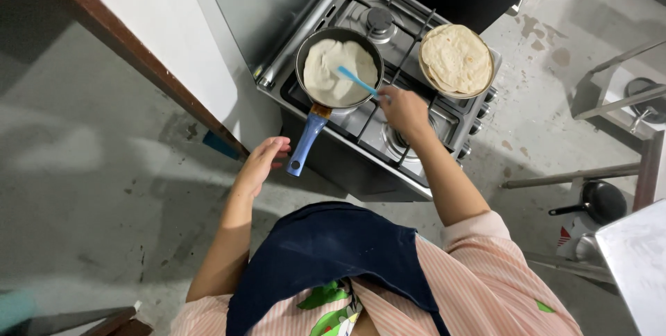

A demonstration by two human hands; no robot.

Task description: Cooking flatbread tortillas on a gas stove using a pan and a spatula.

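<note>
A dark frying pan (303, 55) with a blue handle (306, 143) stands on the gas stove (409, 135). A pale flatbread (330, 83) fills the pan. My right hand (404, 108) holds a light blue spatula (356, 80), whose blade rests on the flatbread. My left hand (262, 160) hovers open just left of the pan handle, not touching it. On the right rear burner sits a round dish (444, 91) with a stack of cooked flatbreads (456, 57).
The stove's raised steel lid (277, 3) stands behind the pan. A white wall with a brown edge (132, 48) runs on the left. A black pan (598, 202) lies on the floor at right, next to metal table legs (610, 100) and a steel surface (638, 260).
</note>
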